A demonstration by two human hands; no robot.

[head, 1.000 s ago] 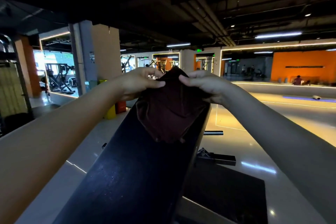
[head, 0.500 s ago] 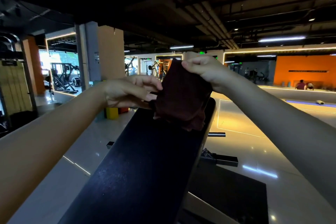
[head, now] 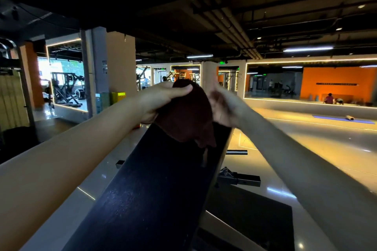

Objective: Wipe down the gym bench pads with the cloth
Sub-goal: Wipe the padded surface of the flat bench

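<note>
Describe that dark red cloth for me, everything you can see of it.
The cloth is dark reddish-brown, soft and towel-like, bunched into a rounded bundle with loose folds hanging below. It is held up at the far end of the black bench pad. The left hand grips its upper left side, thumb across the top. The right hand is close on its right, blurred; contact cannot be told.

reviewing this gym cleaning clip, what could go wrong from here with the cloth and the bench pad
1. Only the left hand clearly grips the cloth; the right hand is blurred and looks open, so the cloth might slip and drop to the floor.
2. The cloth is bunched, with a loose tail hanging, so a pass could miss strips of the long bench pad.
</note>
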